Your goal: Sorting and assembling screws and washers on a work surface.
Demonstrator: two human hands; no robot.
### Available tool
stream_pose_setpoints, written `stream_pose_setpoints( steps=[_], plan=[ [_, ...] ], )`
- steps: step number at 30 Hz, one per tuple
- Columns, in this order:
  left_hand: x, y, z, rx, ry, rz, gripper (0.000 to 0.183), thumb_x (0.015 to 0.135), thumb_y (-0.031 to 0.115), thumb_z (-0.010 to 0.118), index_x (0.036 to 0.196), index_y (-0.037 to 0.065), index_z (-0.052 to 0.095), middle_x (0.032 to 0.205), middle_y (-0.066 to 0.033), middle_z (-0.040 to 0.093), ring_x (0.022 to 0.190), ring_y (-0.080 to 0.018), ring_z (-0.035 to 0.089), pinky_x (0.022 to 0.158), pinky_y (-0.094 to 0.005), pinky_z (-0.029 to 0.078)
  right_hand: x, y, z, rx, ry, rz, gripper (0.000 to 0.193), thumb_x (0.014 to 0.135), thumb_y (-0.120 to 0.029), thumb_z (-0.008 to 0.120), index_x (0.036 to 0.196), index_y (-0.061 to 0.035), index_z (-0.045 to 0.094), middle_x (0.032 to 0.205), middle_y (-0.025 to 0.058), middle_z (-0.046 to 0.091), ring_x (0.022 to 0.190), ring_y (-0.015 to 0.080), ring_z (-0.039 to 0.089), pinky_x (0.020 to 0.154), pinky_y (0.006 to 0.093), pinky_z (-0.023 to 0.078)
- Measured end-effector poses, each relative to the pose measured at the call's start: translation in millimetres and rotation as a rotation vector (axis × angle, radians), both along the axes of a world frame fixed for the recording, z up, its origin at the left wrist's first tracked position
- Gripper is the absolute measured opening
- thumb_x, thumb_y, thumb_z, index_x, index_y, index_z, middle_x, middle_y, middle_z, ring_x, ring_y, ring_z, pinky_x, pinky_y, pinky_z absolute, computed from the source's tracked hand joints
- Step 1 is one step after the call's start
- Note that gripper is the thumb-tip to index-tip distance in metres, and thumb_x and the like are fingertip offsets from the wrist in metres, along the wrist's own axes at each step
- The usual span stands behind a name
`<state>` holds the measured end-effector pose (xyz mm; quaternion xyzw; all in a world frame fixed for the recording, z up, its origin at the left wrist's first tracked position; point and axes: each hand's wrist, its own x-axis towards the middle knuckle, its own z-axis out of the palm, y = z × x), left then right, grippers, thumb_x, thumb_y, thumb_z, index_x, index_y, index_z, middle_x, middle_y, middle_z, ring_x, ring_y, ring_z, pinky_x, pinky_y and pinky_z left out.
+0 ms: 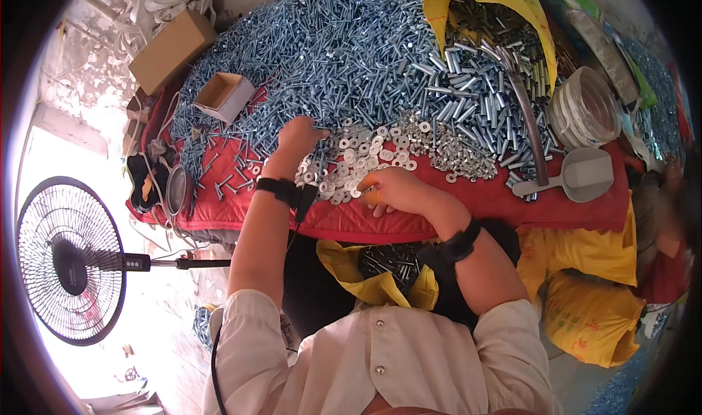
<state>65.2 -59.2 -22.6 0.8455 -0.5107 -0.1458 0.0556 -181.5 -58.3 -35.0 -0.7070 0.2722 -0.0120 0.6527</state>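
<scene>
My left hand [298, 138] is at the near edge of a big heap of bluish metal bolts [307, 57]. Its fingers are closed and point right; anything in them is too small to make out. Over the near side of a pile of flat silver washers [354, 156] is my right hand [395, 189], fingers curled inward, with a bit of orange-yellow on one finger. What those fingers hold, if anything, is hidden. Small nuts [446, 150] lie just right of the washers. Beyond them metal sleeves [468, 93] are heaped.
A small open carton [224, 97] stands on the bolts at left, near a larger brown box [172, 51]. A grey scoop [587, 176] and white tubs [585, 108] sit at right. Red quilted cloth [431, 217] edges the table. An open yellow bag [369, 287] of bolts sits below; a fan [71, 260] stands left.
</scene>
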Motion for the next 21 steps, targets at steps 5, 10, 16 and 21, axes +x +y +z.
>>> stream_pose_setpoints(
  steps=[5, 10, 16, 21],
  plan=[
    [-8, 25, -5, -0.268, 0.12, 0.008, 0.028, 0.076, 0.025, 0.063, 0.084, -0.001, 0.054, 0.081, -0.016, 0.063, 0.076, -0.0302, 0.062, 0.073, -0.0385, 0.046, -5, -18, 11, 0.054, -0.047, -0.1, 0.029, 0.081, -0.016, 0.057, 0.105, 0.0018, 0.059, 0.079, 0.0121, 0.064, 0.061, 0.0167, 0.064, 0.055, 0.0256, 0.05],
    [-20, 31, -6, -0.473, 0.811, 0.009, 0.014, 0.083, 0.012, 0.055, 0.089, 0.001, 0.049, 0.074, -0.0075, 0.059, 0.066, -0.0171, 0.058, 0.062, -0.0298, 0.049, -9, -34, 13, 0.142, -0.18, -0.475, 0.036, 0.078, -0.019, 0.062, 0.108, 0.0012, 0.057, 0.081, 0.0086, 0.062, 0.064, 0.0143, 0.064, 0.049, 0.0223, 0.045],
    [-65, 42, -3, -0.337, 1.294, -0.005, 0.018, 0.083, 0.012, 0.059, 0.097, 0.002, 0.054, 0.077, -0.0029, 0.057, 0.064, -0.0105, 0.054, 0.056, -0.0231, 0.048, -1, -31, 0, 0.161, -0.278, -0.537, 0.049, 0.078, -0.011, 0.062, 0.123, 0.0016, 0.044, 0.087, 0.0106, 0.06, 0.065, 0.0158, 0.063, 0.053, 0.0232, 0.047],
    [-82, 44, -5, -0.254, 1.161, 0.032, 0.033, 0.073, 0.007, 0.069, 0.102, 0.0, 0.055, 0.08, -0.0017, 0.058, 0.065, -0.009, 0.054, 0.055, -0.0219, 0.044, 3, -33, -7, 0.081, -0.304, -0.42, 0.043, 0.079, -0.01, 0.063, 0.119, -0.0002, 0.05, 0.088, 0.0097, 0.06, 0.07, 0.014, 0.061, 0.057, 0.0243, 0.048]
  ],
)
